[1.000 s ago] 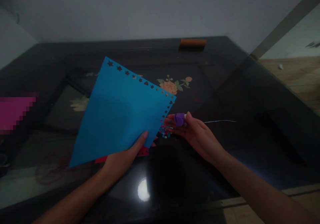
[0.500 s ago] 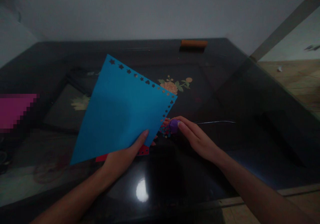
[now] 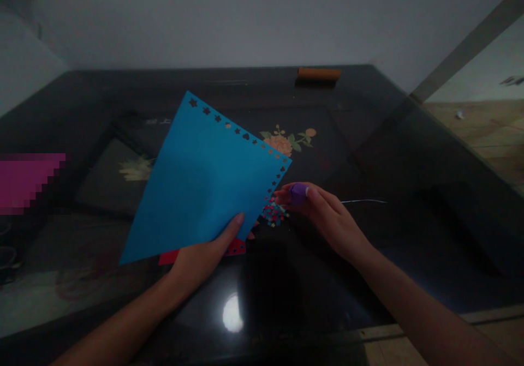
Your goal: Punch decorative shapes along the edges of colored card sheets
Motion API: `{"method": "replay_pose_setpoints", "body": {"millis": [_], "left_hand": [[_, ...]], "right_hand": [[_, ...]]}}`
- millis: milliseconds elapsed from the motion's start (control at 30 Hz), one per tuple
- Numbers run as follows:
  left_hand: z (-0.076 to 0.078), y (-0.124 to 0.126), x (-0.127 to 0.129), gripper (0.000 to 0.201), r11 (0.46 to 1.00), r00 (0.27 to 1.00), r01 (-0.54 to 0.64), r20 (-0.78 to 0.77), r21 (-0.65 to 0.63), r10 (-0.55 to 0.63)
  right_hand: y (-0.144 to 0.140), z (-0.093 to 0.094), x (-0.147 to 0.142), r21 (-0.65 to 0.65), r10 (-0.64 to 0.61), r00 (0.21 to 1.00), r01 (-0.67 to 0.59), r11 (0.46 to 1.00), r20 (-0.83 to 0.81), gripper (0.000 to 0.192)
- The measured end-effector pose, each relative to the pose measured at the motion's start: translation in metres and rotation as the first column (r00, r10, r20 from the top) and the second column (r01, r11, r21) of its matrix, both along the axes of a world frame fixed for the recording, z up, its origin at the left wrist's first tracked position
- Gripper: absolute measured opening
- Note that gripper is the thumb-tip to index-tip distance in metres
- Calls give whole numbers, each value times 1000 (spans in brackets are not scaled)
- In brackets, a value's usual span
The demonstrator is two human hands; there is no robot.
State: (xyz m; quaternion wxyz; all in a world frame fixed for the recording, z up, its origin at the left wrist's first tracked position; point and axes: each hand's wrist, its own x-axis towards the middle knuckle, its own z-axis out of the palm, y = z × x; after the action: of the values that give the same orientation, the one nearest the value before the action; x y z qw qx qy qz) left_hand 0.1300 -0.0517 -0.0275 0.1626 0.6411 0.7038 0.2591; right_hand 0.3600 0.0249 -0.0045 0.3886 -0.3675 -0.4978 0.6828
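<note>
The left hand [image 3: 204,254] is gripping the near edge of a blue paper sheet [image 3: 204,186], thumb on top and fingers clenched beneath it, tilting the sheet up off the dark glass desk [image 3: 368,246]. Along the sheet's far edge and down its right edge is running a row of punched star and heart holes. Just right of the sheet's right corner, the right hand [image 3: 327,219] is grasping a small purple paper punch [image 3: 298,192], its fingers closed around it, apart from the paper's edge. Below that same corner, a scatter of tiny coloured punch-outs [image 3: 274,213] is lying on the desk, and a red paper strip [image 3: 229,249] is peeking out beneath the sheet's near edge.

Judging from the holes, the border punching seems to be midway: the right edge is only partly done. The next move would call for sliding the punch's slot over the unpunched part of that edge, in line with the last hole, while the left hand is steadying the sheet.

Beyond the sheet, an orange block [image 3: 318,73] is sitting at the desk's far edge.
</note>
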Motion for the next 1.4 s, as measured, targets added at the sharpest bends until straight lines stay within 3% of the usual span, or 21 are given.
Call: {"method": "replay_pose_setpoints", "body": {"millis": [200, 467, 600, 900, 1033, 1200, 1400], "left_hand": [[22, 12, 14, 29, 999, 977, -41, 210, -23, 45], [31, 18, 19, 28, 990, 897, -12, 436, -141, 73], [33, 19, 20, 28, 989, 869, -7, 488, -150, 80], [32, 20, 18, 32, 990, 847, -10, 524, -144, 84], [30, 19, 18, 30, 991, 837, -7, 542, -133, 79], [30, 18, 20, 32, 992, 827, -89, 549, -87, 123], [33, 19, 19, 36, 995, 856, -35, 512, -88, 76]], "right_hand": [[2, -1, 0, -247, -16, 983, -30, 969, -181, 42], [5, 0, 2, -371, -40, 971, -53, 927, -237, 43], [5, -2, 2, -328, -33, 968, -52, 943, -250, 42], [3, -2, 2, -146, -92, 990, 76, 986, -104, 34], [1, -1, 0, -93, -100, 991, 91, 991, -91, 31], [1, 1, 2, 30, -161, 987, 162, 986, -19, 36], [1, 13, 7, 38, -179, 982, 182, 983, -55, 38]]}}
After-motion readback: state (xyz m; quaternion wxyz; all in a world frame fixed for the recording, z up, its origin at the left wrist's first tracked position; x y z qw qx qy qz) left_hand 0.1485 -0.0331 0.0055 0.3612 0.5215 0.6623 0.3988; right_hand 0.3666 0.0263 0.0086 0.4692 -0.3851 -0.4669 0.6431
